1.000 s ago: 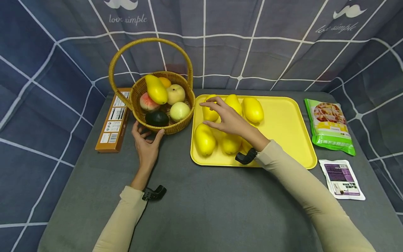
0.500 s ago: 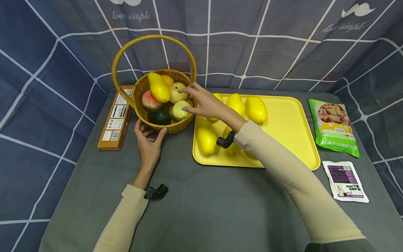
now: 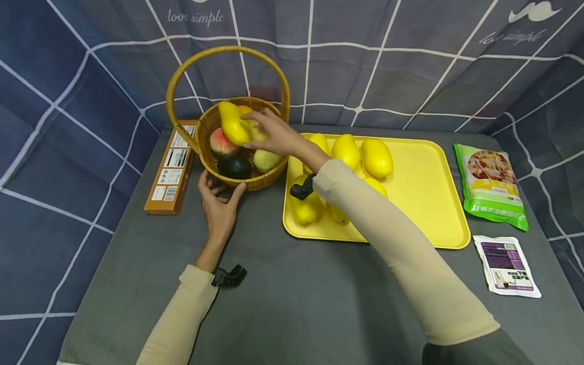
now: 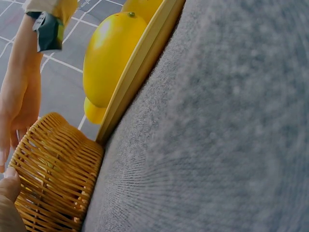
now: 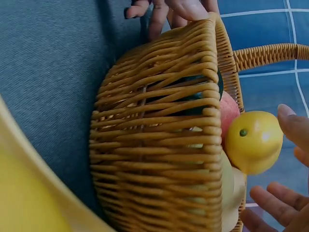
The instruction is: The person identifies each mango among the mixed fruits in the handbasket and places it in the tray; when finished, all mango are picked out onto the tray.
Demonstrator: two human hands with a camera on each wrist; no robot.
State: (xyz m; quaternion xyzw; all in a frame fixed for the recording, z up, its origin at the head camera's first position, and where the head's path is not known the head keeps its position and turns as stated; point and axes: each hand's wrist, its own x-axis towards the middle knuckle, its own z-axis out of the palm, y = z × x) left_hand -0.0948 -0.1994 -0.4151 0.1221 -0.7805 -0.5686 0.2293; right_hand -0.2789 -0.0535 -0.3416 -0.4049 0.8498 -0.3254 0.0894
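Note:
A yellow mango (image 3: 234, 124) lies on top of the fruit in the wicker basket (image 3: 266, 180). My right hand (image 3: 276, 134) is over the basket's right side, thumb and fingers spread about the mango. In the right wrist view a small gap shows between the fingers (image 5: 275, 200) and the mango (image 5: 256, 140). With thumb near the rim and fingers along the outer wall, my left hand (image 3: 219, 208) holds the basket at its near left side. A peach (image 3: 222, 142), a dark avocado (image 3: 234, 167) and a pale green fruit (image 3: 266, 160) sit below; an orange (image 3: 245, 109) is partly hidden.
Several more mangoes (image 3: 377, 157) lie in the left part of a yellow tray (image 3: 422, 192) to the basket's right. An orange-brown box (image 3: 171, 170) stands at the left. A green food packet (image 3: 491, 185) and a white-and-purple pouch (image 3: 506, 266) lie right of the tray.
My right hand has moved left from above the tray to the mango in the basket. The left hand stays at the basket; the view has shifted slightly.

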